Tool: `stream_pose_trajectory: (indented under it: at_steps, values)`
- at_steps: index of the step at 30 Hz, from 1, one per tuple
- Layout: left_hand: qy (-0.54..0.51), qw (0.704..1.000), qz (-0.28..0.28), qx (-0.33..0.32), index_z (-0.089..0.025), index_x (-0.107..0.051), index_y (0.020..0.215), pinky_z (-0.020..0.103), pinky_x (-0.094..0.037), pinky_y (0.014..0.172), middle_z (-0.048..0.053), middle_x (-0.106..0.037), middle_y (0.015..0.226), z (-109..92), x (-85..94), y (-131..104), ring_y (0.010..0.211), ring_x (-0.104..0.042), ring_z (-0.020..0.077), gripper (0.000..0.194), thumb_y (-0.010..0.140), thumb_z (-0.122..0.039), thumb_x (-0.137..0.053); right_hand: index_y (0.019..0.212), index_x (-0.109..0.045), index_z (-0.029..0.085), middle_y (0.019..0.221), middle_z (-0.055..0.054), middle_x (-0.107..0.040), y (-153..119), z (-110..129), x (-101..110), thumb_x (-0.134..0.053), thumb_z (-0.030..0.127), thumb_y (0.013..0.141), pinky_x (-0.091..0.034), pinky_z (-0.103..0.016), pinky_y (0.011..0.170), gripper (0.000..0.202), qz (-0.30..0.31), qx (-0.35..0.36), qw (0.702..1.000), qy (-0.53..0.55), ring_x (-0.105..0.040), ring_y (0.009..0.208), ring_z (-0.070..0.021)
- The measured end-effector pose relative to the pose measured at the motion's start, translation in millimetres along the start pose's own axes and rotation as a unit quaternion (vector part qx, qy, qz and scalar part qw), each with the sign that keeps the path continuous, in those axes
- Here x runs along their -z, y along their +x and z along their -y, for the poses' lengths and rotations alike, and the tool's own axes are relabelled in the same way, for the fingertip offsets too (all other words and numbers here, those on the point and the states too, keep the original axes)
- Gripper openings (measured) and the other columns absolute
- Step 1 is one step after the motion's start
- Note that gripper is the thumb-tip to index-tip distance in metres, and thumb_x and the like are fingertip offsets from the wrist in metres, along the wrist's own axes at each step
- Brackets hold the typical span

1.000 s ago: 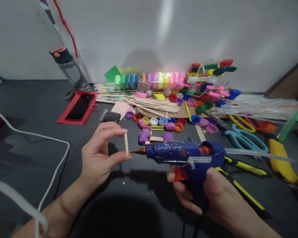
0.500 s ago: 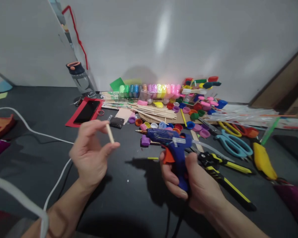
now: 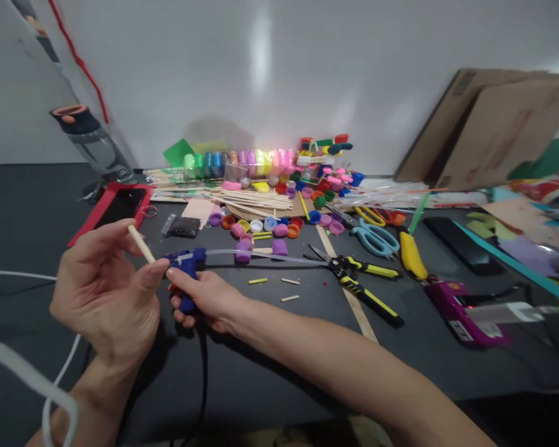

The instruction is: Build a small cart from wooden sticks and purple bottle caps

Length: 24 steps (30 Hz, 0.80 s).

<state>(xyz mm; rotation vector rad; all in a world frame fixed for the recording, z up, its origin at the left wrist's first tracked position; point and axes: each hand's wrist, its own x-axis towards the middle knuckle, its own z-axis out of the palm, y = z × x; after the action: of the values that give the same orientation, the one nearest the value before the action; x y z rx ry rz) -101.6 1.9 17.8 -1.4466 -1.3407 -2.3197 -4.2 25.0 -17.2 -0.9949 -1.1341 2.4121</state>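
Note:
Between the thumb and a finger of my left hand (image 3: 114,292) is a short wooden stick (image 3: 140,244), pinched at its two ends and tilted. My right hand (image 3: 205,298) wraps round the handle of a blue hot glue gun (image 3: 193,257). The gun's front part and nozzle are hidden behind my left hand. A long clear glue stick (image 3: 261,256) runs out of the gun's back end to the right. On the table beyond lie purple bottle caps (image 3: 243,251) joined by a stick, with short cut pieces of stick (image 3: 289,298) nearer to me.
Yellow-black cutting pliers (image 3: 368,292), blue-handled scissors (image 3: 376,239) and a purple power strip (image 3: 466,313) lie to the right. Colourful caps, bamboo sticks (image 3: 256,200) and clay tubs (image 3: 237,162) line the back. A phone on red card (image 3: 81,225) and a bottle (image 3: 90,143) stand left.
My right hand has carried the glue gun left, to just behind my left hand. The view has turned right, showing cardboard and the power strip. My left hand keeps its pinch.

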Motion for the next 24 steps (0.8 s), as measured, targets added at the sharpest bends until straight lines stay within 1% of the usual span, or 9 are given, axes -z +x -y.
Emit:
stream_pose_trajectory:
  at_steps: [3,6,7,8,11,15,20,22,24]
  values:
    - [-0.024,1.000,0.009,-0.009,-0.035,-0.077,0.104,0.039,-0.052,0.066,0.000,-0.070,0.089,2.9,-2.0,-2.1,0.071,-0.060,0.0178,0.042,0.064,-0.035,-0.090,0.074,-0.055,0.017,0.052,0.004,-0.056,0.6,6.6,7.0,-0.056,0.045,0.097,-0.045,-0.021,0.042,0.036,0.020,-0.020,0.996,-0.090,-0.056,0.041,-0.0108]
    - [-0.080,0.996,0.046,0.011,-0.029,-0.078,0.105,0.034,-0.049,0.065,0.001,-0.069,0.088,-1.5,-5.0,-4.1,0.069,-0.057,0.0144,0.051,0.057,-0.017,-0.093,0.068,-0.059,0.016,0.052,0.001,-0.060,-23.4,19.7,22.7,-0.062,0.047,0.093,-0.042,-0.023,0.046,0.040,-0.008,0.004,0.958,-0.288,-0.058,0.044,-0.0121]
    - [-0.091,0.994,0.063,0.011,-0.028,-0.078,0.106,0.033,-0.048,0.064,0.001,-0.068,0.087,-4.1,-6.0,-4.8,0.069,-0.056,0.0138,0.055,0.055,-0.013,-0.093,0.073,-0.063,0.017,0.058,0.002,-0.063,-36.4,25.5,30.2,-0.058,0.047,0.095,-0.041,-0.021,0.050,0.038,-0.053,0.074,0.876,-0.473,-0.059,0.048,-0.0102]
    - [-0.093,0.992,0.086,0.012,-0.029,-0.077,0.108,0.032,-0.048,0.063,0.001,-0.067,0.086,-7.0,-6.9,-5.7,0.069,-0.056,0.0138,0.057,0.056,-0.011,-0.092,0.079,-0.067,0.017,0.067,0.000,-0.069,-51.1,31.5,39.0,-0.061,0.041,0.095,-0.041,-0.022,0.056,0.029,-0.079,0.098,0.836,-0.534,-0.062,0.057,-0.0112]
    - [-0.084,0.985,0.148,0.010,-0.033,-0.075,0.114,0.033,-0.046,0.064,0.000,-0.063,0.082,-14.2,-8.7,-10.1,0.072,-0.055,0.0159,0.052,0.067,-0.014,-0.086,0.085,-0.070,0.017,0.086,-0.006,-0.073,-96.5,46.2,70.8,-0.061,0.024,0.094,-0.038,-0.025,0.067,0.015,-0.150,0.108,0.753,-0.631,-0.065,0.077,-0.0159]
    - [-0.066,0.973,0.219,-0.017,-0.032,-0.072,0.118,0.037,-0.046,0.069,-0.001,-0.061,0.080,-18.2,-9.7,-21.7,0.075,-0.055,0.0192,0.056,0.067,-0.015,-0.087,0.082,-0.068,0.014,0.087,-0.013,-0.071,-131.4,44.8,110.9,-0.059,0.013,0.091,-0.035,-0.029,0.067,0.013,-0.238,0.065,0.660,-0.710,-0.065,0.080,-0.0229]
    - [-0.005,0.951,0.304,-0.056,-0.028,-0.067,0.121,0.038,-0.047,0.076,-0.001,-0.062,0.080,-23.8,-11.9,-37.0,0.082,-0.056,0.0204,0.048,0.076,-0.019,-0.082,0.082,-0.067,0.016,0.083,-0.011,-0.070,-129.8,28.8,128.4,-0.056,0.015,0.092,-0.034,-0.030,0.065,0.015,-0.244,0.064,0.647,-0.720,-0.064,0.077,-0.0221]
    - [0.015,0.942,0.327,-0.073,-0.025,-0.066,0.119,0.037,-0.047,0.077,-0.001,-0.062,0.080,-27.0,-13.0,-40.0,0.082,-0.057,0.0203,0.044,0.077,-0.021,-0.081,0.080,-0.066,0.016,0.078,-0.009,-0.069,-129.5,29.9,125.4,-0.056,0.016,0.091,-0.034,-0.029,0.062,0.015,-0.247,0.068,0.656,-0.710,-0.061,0.071,-0.0194]
    - [0.032,0.934,0.346,-0.082,-0.023,-0.065,0.117,0.037,-0.048,0.077,0.000,-0.062,0.080,-29.8,-13.9,-41.3,0.083,-0.057,0.0203,0.042,0.078,-0.020,-0.081,0.079,-0.064,0.017,0.070,-0.003,-0.065,-132.9,35.3,117.4,-0.058,0.021,0.091,-0.034,-0.027,0.058,0.014,-0.245,0.079,0.699,-0.667,-0.055,0.062,-0.0149]
